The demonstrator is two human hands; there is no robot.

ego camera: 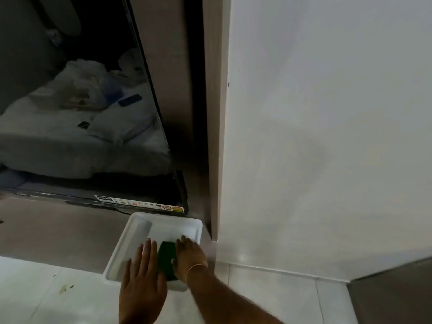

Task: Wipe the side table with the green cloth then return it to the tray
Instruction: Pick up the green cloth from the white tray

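The green cloth (166,259) lies folded inside the white tray (163,224), near its front right part. The tray rests on the brown side table (58,232) and its front end sticks out past the table's edge. My left hand (142,284) is flat with its fingers spread, hovering over the tray just left of the cloth. Palm down, my right hand (190,254) lies on the cloth's right edge, fingers stretched out and thumb touching the cloth. The right part of the cloth is hidden under that hand.
A television (81,113) stands at the back of the table, its dark screen reflecting a bed. A wooden panel (216,113) and a white wall (327,136) rise just right of the tray. Pale floor tiles (46,295) lie below the table edge.
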